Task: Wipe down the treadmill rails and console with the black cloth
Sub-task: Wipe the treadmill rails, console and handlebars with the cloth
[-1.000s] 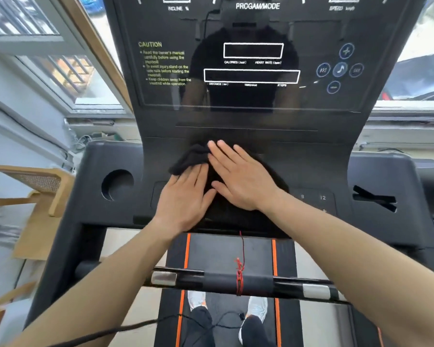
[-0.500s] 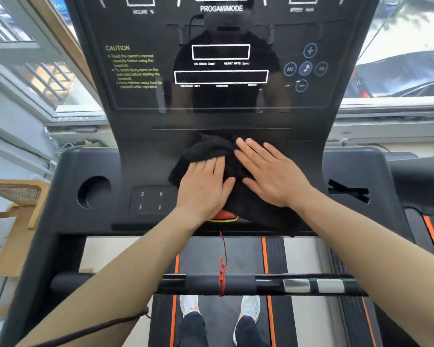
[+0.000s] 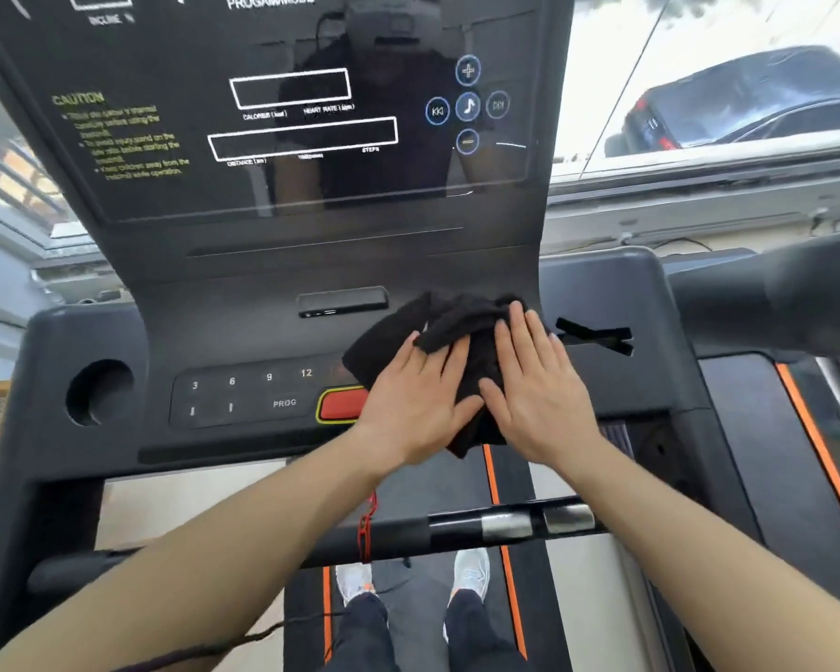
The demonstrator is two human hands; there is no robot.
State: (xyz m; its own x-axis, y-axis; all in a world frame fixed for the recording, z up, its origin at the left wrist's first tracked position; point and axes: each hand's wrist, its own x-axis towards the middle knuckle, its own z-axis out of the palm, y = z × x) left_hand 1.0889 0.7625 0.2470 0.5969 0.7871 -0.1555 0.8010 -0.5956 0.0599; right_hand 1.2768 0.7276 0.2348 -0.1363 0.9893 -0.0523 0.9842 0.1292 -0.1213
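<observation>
The black cloth (image 3: 449,322) lies bunched on the right half of the treadmill console's lower panel (image 3: 243,332). My left hand (image 3: 415,405) presses flat on the cloth's left part, fingers together. Beside it, my right hand (image 3: 537,385) presses flat on the cloth's right part. The red stop button (image 3: 340,405) shows just left of my left hand. Above stands the dark display screen (image 3: 282,118). A handlebar with silver sensors (image 3: 505,523) crosses below my forearms.
A round cup holder (image 3: 99,391) sits at the console's left, a slotted tray (image 3: 597,334) at its right. The right rail (image 3: 796,288) juts out at far right. My feet (image 3: 471,572) stand on the belt. Windows flank the console, with a parked car (image 3: 748,104) outside.
Both hands have slid the cloth to the right across the lower console panel, uncovering the number keys and the red stop button.
</observation>
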